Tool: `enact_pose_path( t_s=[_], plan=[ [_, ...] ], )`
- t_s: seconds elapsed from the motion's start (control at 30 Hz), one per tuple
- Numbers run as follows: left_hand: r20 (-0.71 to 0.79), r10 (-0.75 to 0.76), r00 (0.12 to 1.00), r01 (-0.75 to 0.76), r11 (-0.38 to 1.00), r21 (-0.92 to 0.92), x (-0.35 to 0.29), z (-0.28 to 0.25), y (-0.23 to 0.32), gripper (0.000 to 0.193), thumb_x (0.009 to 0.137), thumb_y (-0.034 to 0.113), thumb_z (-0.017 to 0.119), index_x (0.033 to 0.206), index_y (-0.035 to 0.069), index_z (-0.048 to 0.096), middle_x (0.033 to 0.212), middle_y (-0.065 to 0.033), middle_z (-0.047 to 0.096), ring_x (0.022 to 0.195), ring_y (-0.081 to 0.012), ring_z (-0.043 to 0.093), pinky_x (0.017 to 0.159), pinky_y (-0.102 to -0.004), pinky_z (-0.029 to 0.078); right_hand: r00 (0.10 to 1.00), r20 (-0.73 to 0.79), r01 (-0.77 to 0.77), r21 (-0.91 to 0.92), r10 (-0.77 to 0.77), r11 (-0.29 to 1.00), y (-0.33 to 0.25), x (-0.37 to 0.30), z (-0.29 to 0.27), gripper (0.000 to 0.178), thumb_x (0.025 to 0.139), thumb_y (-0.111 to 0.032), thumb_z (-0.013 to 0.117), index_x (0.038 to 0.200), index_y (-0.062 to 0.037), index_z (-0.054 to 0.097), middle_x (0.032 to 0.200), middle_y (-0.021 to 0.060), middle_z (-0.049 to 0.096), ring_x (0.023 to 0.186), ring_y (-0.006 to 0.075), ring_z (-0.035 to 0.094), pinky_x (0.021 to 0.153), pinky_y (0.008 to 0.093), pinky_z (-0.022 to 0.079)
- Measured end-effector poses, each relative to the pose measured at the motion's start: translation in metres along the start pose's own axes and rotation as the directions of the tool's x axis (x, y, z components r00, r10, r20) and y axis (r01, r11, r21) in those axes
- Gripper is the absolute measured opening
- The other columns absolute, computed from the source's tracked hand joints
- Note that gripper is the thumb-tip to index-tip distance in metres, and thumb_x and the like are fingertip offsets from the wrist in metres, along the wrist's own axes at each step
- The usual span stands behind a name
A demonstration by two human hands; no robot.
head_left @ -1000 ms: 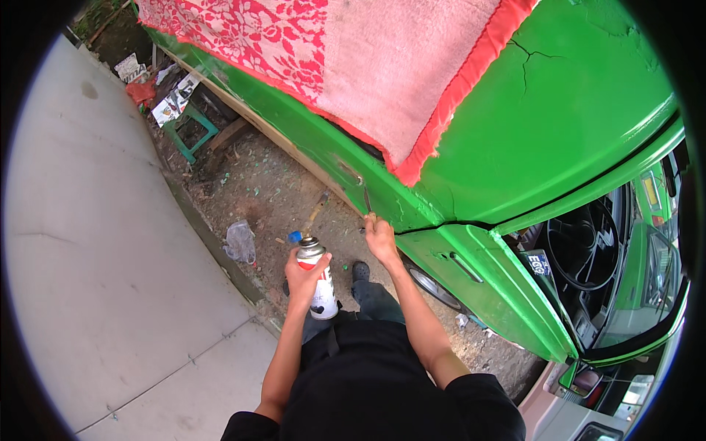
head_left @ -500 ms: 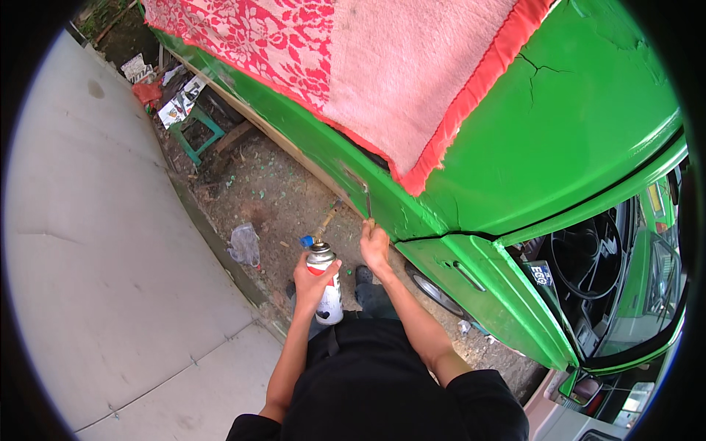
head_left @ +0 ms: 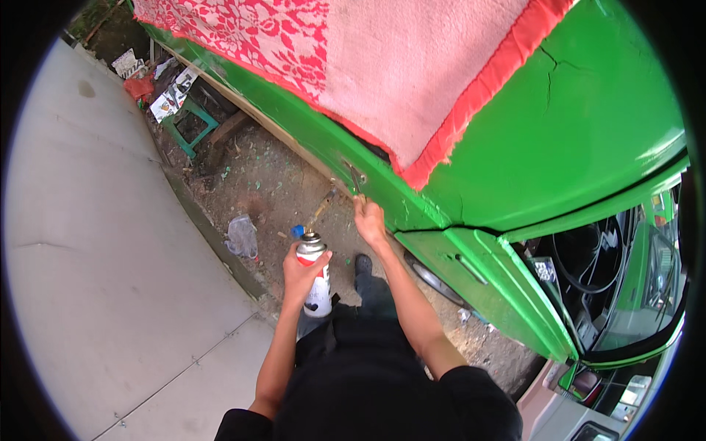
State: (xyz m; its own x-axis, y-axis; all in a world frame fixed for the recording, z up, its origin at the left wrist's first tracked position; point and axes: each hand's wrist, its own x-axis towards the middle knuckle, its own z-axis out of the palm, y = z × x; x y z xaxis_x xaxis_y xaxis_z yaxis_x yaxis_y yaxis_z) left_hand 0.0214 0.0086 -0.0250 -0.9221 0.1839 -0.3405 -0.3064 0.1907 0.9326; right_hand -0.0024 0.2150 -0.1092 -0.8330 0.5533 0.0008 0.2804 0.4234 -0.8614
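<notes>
Wrapped around a white and red gas canister (head_left: 318, 292), my left hand (head_left: 297, 275) keeps it upright in front of me. A brass torch head (head_left: 321, 208) with a blue knob (head_left: 298, 231) sits on its top and points toward the vehicle's side; I cannot make out a flame. My right hand (head_left: 370, 221) grips the handle of a thin scraper (head_left: 356, 181). The scraper's blade lies at a bare, scraped patch on the side of the green vehicle (head_left: 412, 209), just below the blanket's corner. Whether the blade touches the metal is hard to tell.
A red and pink blanket (head_left: 397, 81) drapes over the vehicle's roof. The front door (head_left: 485, 287) stands ajar at right. A pale wall (head_left: 95, 242) runs along the left. On the ground lie a clear plastic bag (head_left: 241, 237), green flakes and a green stool (head_left: 193, 126).
My right hand has moved left and up along the panel, bringing the scraper onto the bare patch. My left hand with the torch has shifted slightly left and up. The view has turned a little.
</notes>
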Motion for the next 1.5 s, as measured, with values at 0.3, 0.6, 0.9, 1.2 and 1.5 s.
enact_pose_path(
  t_s=[0.3, 0.6, 0.9, 1.2, 1.5],
  plan=[
    [0.010, -0.027, 1.000, 0.028, 0.998, -0.049, 0.000, 0.004, -0.004, 0.049, 0.075, 0.020, 0.087, 0.108, -0.005, 0.060, 0.092, -0.0104, 0.071, 0.080, -0.0142, 0.067, 0.073, -0.0301, 0.054, 0.986, 0.079, -0.146, -0.010, 0.147, 0.989, -0.002, -0.037, -0.015, 0.034, 0.100, -0.025, 0.054, 0.087, 0.0066, 0.057, 0.073, 0.0281, 0.058, 0.071, 0.0444, 0.061, 0.067, 0.0504, 0.045],
    [0.043, 0.003, 0.999, -0.003, 1.000, -0.002, 0.004, 0.007, -0.011, 0.048, 0.074, 0.021, 0.088, 0.106, -0.004, 0.061, 0.091, -0.0101, 0.071, 0.080, -0.0142, 0.067, 0.073, -0.0302, 0.054, 0.978, 0.014, -0.210, -0.008, 0.210, 0.978, -0.010, -0.038, -0.022, 0.035, 0.100, -0.025, 0.055, 0.088, 0.0074, 0.058, 0.068, 0.0272, 0.059, 0.063, 0.0415, 0.062, 0.061, 0.0488, 0.046],
    [0.033, 0.016, 0.999, -0.015, 1.000, -0.012, 0.004, 0.004, -0.011, 0.047, 0.073, 0.021, 0.088, 0.105, -0.003, 0.062, 0.091, -0.0096, 0.071, 0.080, -0.0142, 0.066, 0.073, -0.0300, 0.053, 0.962, -0.072, -0.261, 0.031, 0.262, 0.965, -0.020, -0.039, -0.005, 0.035, 0.100, -0.025, 0.053, 0.086, 0.0068, 0.058, 0.074, 0.0308, 0.063, 0.075, 0.0477, 0.065, 0.065, 0.0511, 0.049],
    [0.034, 0.008, 0.999, -0.006, 0.998, -0.065, 0.000, -0.008, 0.000, 0.045, 0.076, 0.017, 0.086, 0.107, -0.003, 0.060, 0.090, -0.0083, 0.070, 0.078, -0.0128, 0.066, 0.071, -0.0285, 0.053, 0.994, -0.092, -0.059, -0.061, 0.053, 0.996, -0.011, -0.036, 0.003, 0.032, 0.099, -0.022, 0.055, 0.085, 0.0064, 0.058, 0.071, 0.0285, 0.061, 0.071, 0.0460, 0.065, 0.063, 0.0497, 0.048],
    [0.063, 0.003, 0.998, -0.002, 1.000, -0.026, -0.006, -0.011, -0.007, 0.045, 0.076, 0.017, 0.087, 0.106, -0.002, 0.060, 0.089, -0.0085, 0.071, 0.078, -0.0131, 0.066, 0.071, -0.0292, 0.053, 0.992, -0.009, -0.129, -0.037, 0.129, 0.991, 0.000, -0.032, -0.026, 0.034, 0.097, -0.023, 0.058, 0.087, 0.0089, 0.061, 0.073, 0.0310, 0.060, 0.072, 0.0473, 0.062, 0.070, 0.0514, 0.047]
  ],
)
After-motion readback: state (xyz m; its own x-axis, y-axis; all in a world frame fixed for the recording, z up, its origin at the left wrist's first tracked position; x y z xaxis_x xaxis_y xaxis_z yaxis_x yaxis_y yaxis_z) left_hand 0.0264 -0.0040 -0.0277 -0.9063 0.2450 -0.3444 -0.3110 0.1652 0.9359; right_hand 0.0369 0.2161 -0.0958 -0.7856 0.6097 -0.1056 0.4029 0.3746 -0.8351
